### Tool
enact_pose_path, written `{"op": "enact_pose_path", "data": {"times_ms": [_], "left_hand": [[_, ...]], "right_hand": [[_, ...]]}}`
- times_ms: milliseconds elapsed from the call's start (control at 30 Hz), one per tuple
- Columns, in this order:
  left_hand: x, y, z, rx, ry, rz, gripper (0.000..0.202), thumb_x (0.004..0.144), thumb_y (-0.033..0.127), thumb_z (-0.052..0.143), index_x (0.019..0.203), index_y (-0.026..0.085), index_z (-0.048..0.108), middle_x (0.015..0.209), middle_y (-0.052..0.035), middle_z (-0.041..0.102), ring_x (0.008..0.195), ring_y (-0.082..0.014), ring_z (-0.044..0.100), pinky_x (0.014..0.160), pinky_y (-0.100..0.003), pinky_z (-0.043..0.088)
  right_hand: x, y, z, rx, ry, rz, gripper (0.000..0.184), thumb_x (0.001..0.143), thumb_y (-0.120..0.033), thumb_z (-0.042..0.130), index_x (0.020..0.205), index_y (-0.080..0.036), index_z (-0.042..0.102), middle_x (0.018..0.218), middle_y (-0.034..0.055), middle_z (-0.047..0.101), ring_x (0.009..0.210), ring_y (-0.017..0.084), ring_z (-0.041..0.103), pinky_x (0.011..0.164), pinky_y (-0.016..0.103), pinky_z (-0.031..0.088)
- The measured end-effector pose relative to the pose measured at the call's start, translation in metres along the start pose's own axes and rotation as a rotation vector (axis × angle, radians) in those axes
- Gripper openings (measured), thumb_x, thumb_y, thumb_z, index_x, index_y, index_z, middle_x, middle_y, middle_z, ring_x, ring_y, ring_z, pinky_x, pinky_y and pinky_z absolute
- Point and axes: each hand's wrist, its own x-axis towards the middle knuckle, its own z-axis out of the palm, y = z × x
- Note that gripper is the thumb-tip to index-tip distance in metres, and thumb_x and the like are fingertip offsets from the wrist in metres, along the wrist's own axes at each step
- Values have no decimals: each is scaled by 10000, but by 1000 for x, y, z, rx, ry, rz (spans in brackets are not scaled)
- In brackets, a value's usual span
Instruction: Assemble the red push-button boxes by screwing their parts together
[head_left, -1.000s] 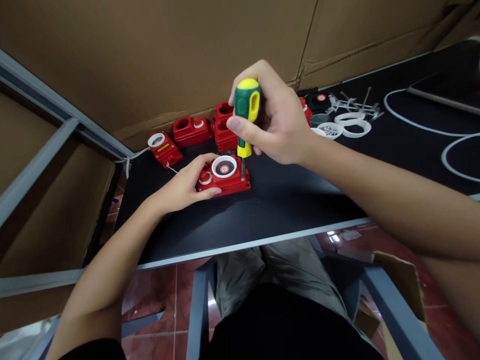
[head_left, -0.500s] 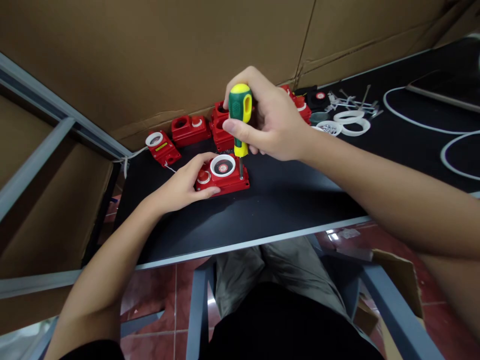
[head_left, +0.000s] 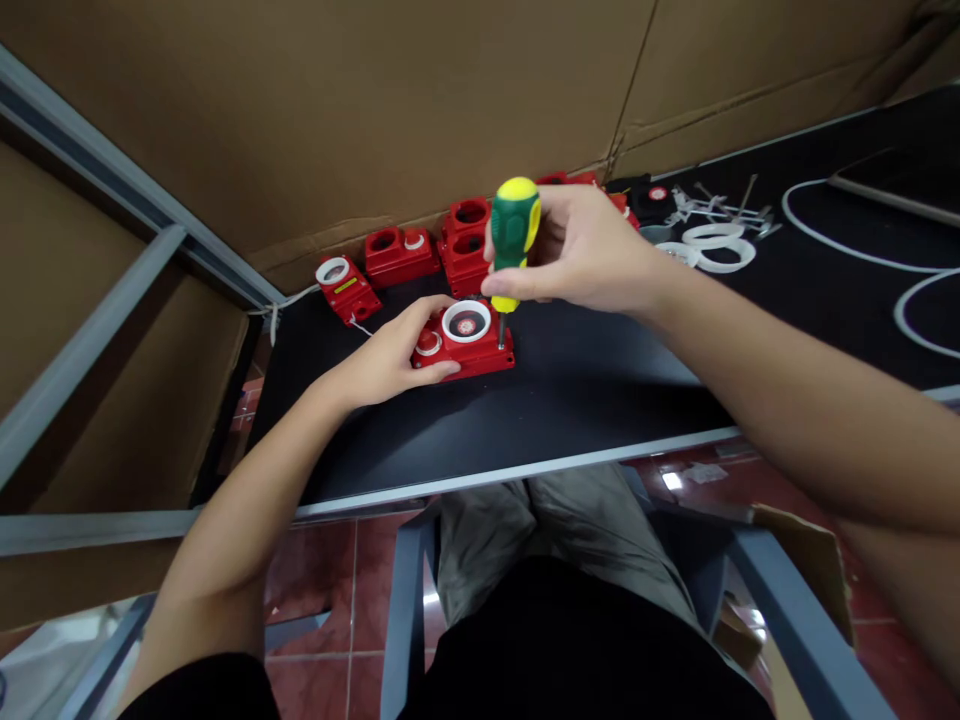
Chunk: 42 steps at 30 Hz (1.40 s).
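A red plastic housing with a white ring around a round insert and a small red button lies on the black tabletop. My left hand is closed on its left end, thumb along the front edge. My right hand grips a green and yellow screwdriver held upright. The screwdriver's tip rests on the housing's right end.
Several more red housings sit against the cardboard wall behind. White rings, a dish of screws, metal pins and a white cord lie at the right. The table's front edge runs just above my knees.
My right hand has turned on the screwdriver handle, fingers now lower and more to its right side. The view has shifted slightly; the housing and left hand stay put.
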Motion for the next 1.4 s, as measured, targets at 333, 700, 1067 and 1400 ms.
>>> {"op": "enact_pose_path", "data": {"times_ms": [333,700,1067,1400], "left_hand": [[-2,6,0,22,3,-22,909,1110,707,855,1797,174,589,1803,-251,735,1590,-447,789,1416,-584,644],[-3,7,-1,16,-26,-4,926,1156,721,808,1851,174,534,1883,-264,679,1656,-467,751,1444,-594,621],[-5,3,-4,40,-45,-25,969,1169,797,773,1865,179,504,1844,-263,706,1557,-466,799,1359,-602,679],[-3,3,-5,35,-39,-37,994,1138,784,800,1854,155,516,1878,-267,675,1666,-478,735,1446,-598,613]], "right_hand": [[-9,8,11,-38,16,73,593,734,-590,1249,936,-282,784,908,15,807,854,262,780,820,443,763],[-13,4,13,-23,40,88,442,792,-459,1221,983,-244,885,1003,39,872,875,235,776,794,406,725],[-12,1,6,107,-74,149,459,823,-459,1217,1096,-230,928,912,-8,850,531,122,569,473,349,497],[-12,2,5,103,-85,151,472,873,-533,1183,1122,-229,922,1083,34,918,592,111,591,455,293,486]]}}
